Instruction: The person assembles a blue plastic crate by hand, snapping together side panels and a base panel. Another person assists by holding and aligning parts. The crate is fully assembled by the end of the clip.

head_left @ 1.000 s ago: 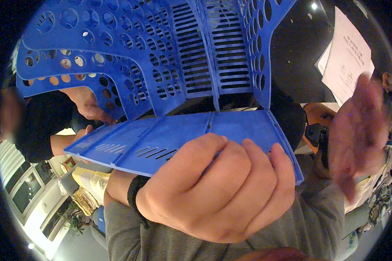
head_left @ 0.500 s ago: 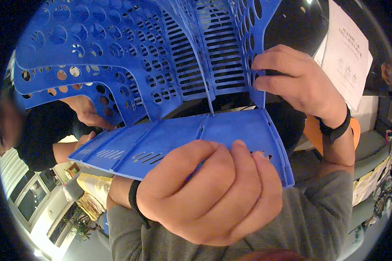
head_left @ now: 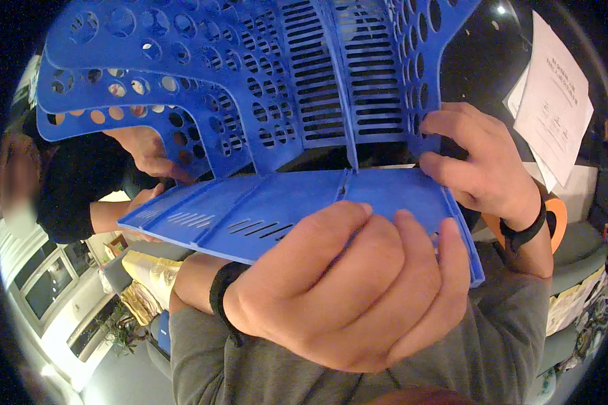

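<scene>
A blue plastic file rack [head_left: 275,152] with round holes and slots in its upright dividers fills the upper middle. Along its near lower edge lies a flat blue panel [head_left: 304,196] with raised ribs and short slots, slanting toward me. My left hand [head_left: 358,290] is closed over the panel's near edge, its thumb out of sight. At the rack's right end, my right hand [head_left: 483,165] pinches the lower corner of the side divider, close to where it meets the panel. A dark gap shows between dividers and panel in the middle.
At the left, another person's hand [head_left: 148,152] touches the rack's far end and their other hand [head_left: 148,202] is at the panel's left end. White printed sheets [head_left: 554,101] lie on the dark surface at upper right. An orange ring-shaped thing [head_left: 556,223] shows behind my right wrist.
Rack and panel have shifted to the right in the picture, my left hand with them. My right hand has slid down the side divider toward the panel's corner.
</scene>
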`<action>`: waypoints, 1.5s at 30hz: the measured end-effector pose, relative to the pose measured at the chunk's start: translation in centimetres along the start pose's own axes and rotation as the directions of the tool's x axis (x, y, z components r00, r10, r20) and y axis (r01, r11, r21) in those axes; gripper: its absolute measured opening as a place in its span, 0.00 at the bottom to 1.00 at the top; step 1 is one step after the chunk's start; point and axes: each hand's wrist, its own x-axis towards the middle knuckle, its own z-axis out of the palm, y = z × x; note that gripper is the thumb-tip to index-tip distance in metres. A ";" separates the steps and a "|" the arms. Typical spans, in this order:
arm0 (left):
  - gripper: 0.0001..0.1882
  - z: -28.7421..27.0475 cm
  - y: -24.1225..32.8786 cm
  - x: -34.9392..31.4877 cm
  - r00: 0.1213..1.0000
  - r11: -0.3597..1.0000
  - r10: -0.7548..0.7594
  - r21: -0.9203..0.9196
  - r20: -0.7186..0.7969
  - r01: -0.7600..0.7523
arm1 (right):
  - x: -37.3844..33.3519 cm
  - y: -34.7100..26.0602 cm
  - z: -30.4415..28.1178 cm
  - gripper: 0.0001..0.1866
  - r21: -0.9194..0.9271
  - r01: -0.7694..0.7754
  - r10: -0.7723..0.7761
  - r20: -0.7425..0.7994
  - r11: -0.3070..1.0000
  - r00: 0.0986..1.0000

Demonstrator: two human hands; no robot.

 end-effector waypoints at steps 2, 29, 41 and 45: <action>0.09 -0.2 0.0 -0.4 1.000 1.000 0.007 0.023 0.009 -0.007 | -0.1 0.1 0.1 0.10 -0.012 0.016 -0.016 -0.010 1.000 1.000; 0.16 -3.9 -3.2 -1.4 0.956 0.985 -0.076 -0.125 0.283 0.116 | 0.2 1.0 -1.9 0.12 -0.021 0.004 0.000 0.175 1.000 0.984; 0.16 -4.1 -3.0 -1.3 0.971 0.970 -0.084 -0.205 0.225 0.131 | 8.1 2.4 -0.8 0.14 0.059 0.166 -0.176 0.256 0.984 0.951; 0.15 -3.8 -3.3 -1.6 0.980 0.968 -0.088 -0.218 0.178 0.127 | 9.0 2.9 0.9 0.10 0.132 0.228 -0.261 0.356 0.965 0.897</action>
